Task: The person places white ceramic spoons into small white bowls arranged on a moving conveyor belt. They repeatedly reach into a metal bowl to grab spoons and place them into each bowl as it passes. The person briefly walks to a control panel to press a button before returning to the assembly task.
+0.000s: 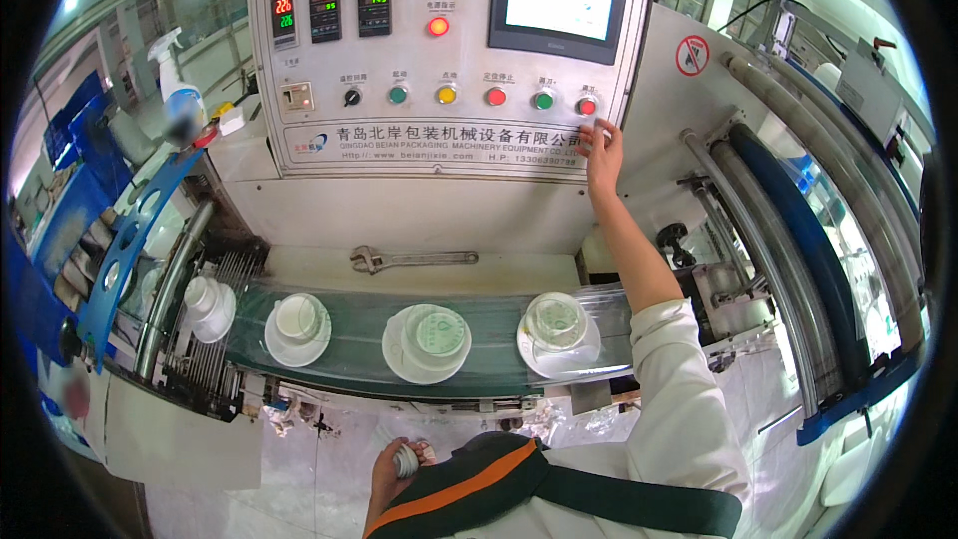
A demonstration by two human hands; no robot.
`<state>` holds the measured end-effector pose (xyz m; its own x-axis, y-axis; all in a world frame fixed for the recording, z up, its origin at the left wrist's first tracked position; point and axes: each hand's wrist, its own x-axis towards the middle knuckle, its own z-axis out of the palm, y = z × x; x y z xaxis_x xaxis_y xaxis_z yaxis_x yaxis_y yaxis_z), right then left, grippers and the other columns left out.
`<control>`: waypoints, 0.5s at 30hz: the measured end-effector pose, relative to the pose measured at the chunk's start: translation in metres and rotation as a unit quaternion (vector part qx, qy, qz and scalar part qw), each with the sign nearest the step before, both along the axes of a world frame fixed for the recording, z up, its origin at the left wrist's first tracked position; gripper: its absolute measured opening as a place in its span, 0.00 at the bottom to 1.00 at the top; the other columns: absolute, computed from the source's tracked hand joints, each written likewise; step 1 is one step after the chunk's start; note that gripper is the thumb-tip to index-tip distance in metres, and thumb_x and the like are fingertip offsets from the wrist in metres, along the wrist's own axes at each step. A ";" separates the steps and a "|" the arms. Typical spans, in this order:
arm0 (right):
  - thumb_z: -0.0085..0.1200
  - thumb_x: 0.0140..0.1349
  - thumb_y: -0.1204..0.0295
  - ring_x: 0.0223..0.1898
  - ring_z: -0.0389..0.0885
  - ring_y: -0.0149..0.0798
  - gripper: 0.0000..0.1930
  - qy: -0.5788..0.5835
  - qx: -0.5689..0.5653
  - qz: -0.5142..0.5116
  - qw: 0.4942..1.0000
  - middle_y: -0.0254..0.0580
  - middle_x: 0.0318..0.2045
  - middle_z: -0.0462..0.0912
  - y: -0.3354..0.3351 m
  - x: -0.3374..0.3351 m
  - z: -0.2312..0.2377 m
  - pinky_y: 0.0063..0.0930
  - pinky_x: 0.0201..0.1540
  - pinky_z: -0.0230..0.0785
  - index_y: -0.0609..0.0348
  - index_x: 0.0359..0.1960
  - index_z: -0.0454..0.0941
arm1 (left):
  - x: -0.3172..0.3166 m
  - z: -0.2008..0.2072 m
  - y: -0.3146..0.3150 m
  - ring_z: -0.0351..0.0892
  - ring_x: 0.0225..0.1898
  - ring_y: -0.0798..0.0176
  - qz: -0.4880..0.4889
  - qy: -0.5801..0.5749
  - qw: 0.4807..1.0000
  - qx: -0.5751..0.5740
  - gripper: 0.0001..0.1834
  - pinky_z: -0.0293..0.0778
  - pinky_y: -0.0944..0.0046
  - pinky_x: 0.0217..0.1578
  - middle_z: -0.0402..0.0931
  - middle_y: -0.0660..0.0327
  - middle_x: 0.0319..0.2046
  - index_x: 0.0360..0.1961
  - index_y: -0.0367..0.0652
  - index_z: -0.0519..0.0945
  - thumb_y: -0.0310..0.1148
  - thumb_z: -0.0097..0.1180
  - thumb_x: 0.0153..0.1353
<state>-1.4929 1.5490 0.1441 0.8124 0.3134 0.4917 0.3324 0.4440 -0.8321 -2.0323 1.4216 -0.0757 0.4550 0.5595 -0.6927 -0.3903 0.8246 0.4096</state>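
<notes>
Just below the red button (587, 107) at the right end of the control panel (369, 58), the right hand (604, 152) has its fingers loosely bent around nothing visible; a slip could press the neighbouring green button (543, 100). Low by the waist, the left hand (391, 471) closes its fingers on a pale ribbed item (405, 460), while three white dish sets (436, 329) stand along the green belt (354, 339) with clear film (479, 301), where jerky belt motion could tip them or wrinkle the film.

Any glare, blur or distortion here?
Head view: fisheye bends the rollers at right; head view: display screen washed out nearly white; head view: reflections streak the clear film over the cups; head view: blurred patch at the base of the spray bottle.
</notes>
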 end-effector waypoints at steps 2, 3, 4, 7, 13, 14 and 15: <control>0.43 0.65 0.72 0.36 0.77 0.31 0.12 -0.049 -0.005 -0.012 0.999 0.44 0.35 0.79 -0.002 0.008 0.011 0.24 0.31 0.76 0.63 0.48 0.65 | 0.005 0.003 0.003 0.77 0.29 0.51 -0.030 -0.007 0.999 0.011 0.14 0.75 0.51 0.38 0.76 0.49 0.28 0.31 0.32 0.73 0.35 0.46 0.60; 0.44 0.65 0.72 0.33 0.78 0.31 0.12 -0.079 -0.011 -0.012 0.997 0.45 0.34 0.79 0.000 0.013 0.013 0.24 0.30 0.76 0.63 0.48 0.65 | 0.007 0.004 0.005 0.77 0.29 0.51 -0.043 -0.009 0.999 0.017 0.14 0.75 0.51 0.37 0.76 0.49 0.28 0.30 0.32 0.74 0.35 0.46 0.60; 0.44 0.65 0.72 0.33 0.78 0.31 0.12 -0.080 -0.026 -0.021 0.996 0.45 0.34 0.79 0.003 0.012 0.017 0.24 0.29 0.76 0.63 0.48 0.65 | 0.008 0.003 0.006 0.77 0.29 0.51 -0.045 -0.017 0.999 0.020 0.13 0.75 0.51 0.37 0.76 0.49 0.28 0.30 0.32 0.73 0.34 0.46 0.60; 0.44 0.65 0.72 0.29 0.78 0.31 0.10 -0.090 -0.036 -0.051 0.994 0.44 0.30 0.79 0.015 0.011 0.021 0.24 0.25 0.75 0.63 0.45 0.65 | 0.005 -0.010 0.007 0.77 0.29 0.51 -0.073 0.011 0.996 0.044 0.12 0.75 0.52 0.35 0.75 0.50 0.27 0.30 0.31 0.73 0.33 0.48 0.59; 0.44 0.66 0.71 0.23 0.75 0.28 0.07 -0.116 -0.035 -0.083 0.989 0.39 0.24 0.77 0.021 0.022 0.017 0.24 0.25 0.73 0.60 0.41 0.65 | -0.065 -0.122 0.006 0.77 0.29 0.51 -0.188 0.493 0.798 0.292 0.13 0.75 0.53 0.32 0.75 0.50 0.27 0.31 0.32 0.74 0.35 0.53 0.54; 0.44 0.66 0.71 0.22 0.74 0.28 0.07 -0.121 -0.040 -0.090 0.988 0.39 0.24 0.77 0.022 0.025 0.015 0.24 0.25 0.73 0.59 0.41 0.66 | -0.082 -0.144 0.002 0.77 0.29 0.50 -0.183 0.561 0.757 0.280 0.14 0.75 0.53 0.32 0.76 0.50 0.28 0.31 0.32 0.74 0.36 0.53 0.54; 0.44 0.66 0.70 0.22 0.74 0.27 0.06 -0.121 -0.043 -0.071 0.989 0.38 0.23 0.76 0.020 0.032 0.012 0.22 0.24 0.71 0.58 0.40 0.66 | -0.096 -0.161 -0.003 0.77 0.30 0.50 -0.178 0.608 0.730 0.258 0.14 0.75 0.53 0.33 0.76 0.49 0.28 0.31 0.32 0.75 0.36 0.53 0.53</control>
<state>-1.4609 1.5694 0.1562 0.7128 0.2532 0.6540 0.5811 0.3090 -0.7529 -2.1283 1.4182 -0.2369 -0.1407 0.8848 -0.4442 0.7208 0.3991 0.5667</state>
